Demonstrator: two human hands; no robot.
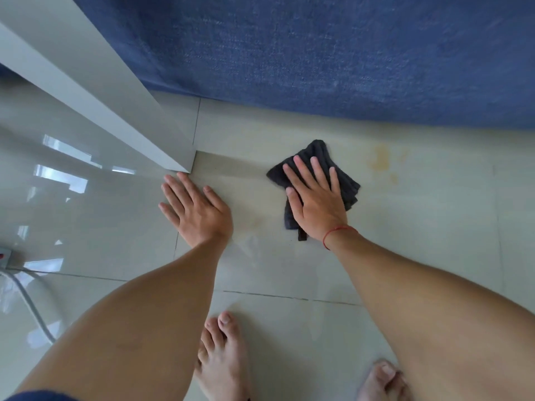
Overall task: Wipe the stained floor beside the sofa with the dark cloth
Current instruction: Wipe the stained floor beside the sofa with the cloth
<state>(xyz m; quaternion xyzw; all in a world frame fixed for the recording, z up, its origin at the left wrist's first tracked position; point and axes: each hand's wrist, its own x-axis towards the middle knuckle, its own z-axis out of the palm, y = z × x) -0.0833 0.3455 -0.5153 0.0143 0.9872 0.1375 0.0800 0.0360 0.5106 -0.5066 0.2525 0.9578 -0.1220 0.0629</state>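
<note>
A folded dark cloth (318, 153) lies on the pale tiled floor (434, 227) just in front of the blue sofa (318, 53). My right hand (315, 198) presses flat on the cloth, fingers spread, a red string around its wrist. A yellowish stain (382, 160) marks the tile to the right of the cloth, uncovered. A fainter wet smear (249, 227) shows between my hands. My left hand (197, 209) rests flat on the bare floor, fingers apart, holding nothing, its fingertips near the corner of a white panel.
A white panel or table leg (115, 111) slants down from the upper left to the floor. A power strip (4, 256) with a grey cable (29, 305) lies at the left edge. My bare feet (223, 357) stand near the bottom.
</note>
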